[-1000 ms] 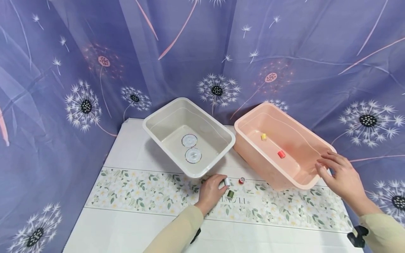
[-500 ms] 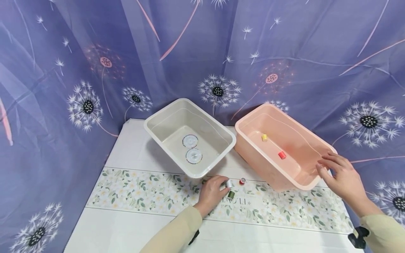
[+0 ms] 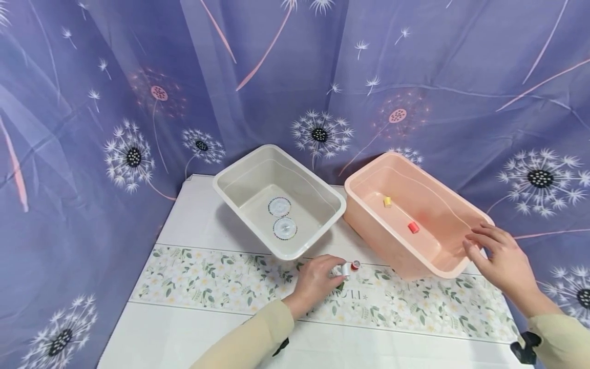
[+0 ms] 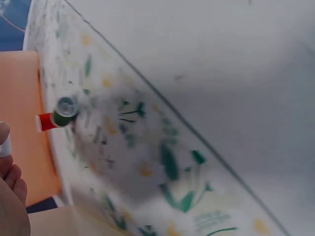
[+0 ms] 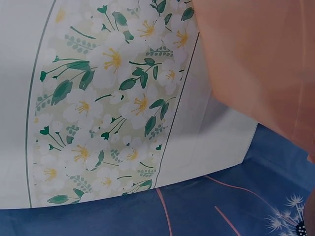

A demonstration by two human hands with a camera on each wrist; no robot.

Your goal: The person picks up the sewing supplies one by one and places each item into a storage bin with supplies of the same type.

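Between thumb and fingers my left hand (image 3: 315,282) pinches a white thread spool (image 3: 345,270), just in front of the grey basin. That white spool (image 4: 5,145) shows only partly at the edge of the left wrist view. A red thread spool (image 3: 355,265) stands close beyond it. Mostly hidden by the hand in the head view, a green thread spool (image 4: 65,112) appears in the left wrist view. My right hand (image 3: 502,261) is at the right end of the pink basin (image 3: 382,246), its loosely bent fingers over the rim; whether they touch it, I cannot tell.
Two round pin wheels (image 3: 279,207) lie in the grey basin (image 3: 244,215). Inside the pink basin are a yellow spool (image 3: 387,201) and a red spool (image 3: 413,227). A floral strip crosses the white table (image 3: 184,333); a blue dandelion curtain (image 3: 258,61) hangs behind.
My left hand has moved slightly right with the white spool, lifting it nearer the standing red spool and covering most of the green one. The right hand keeps its place at the pink basin.
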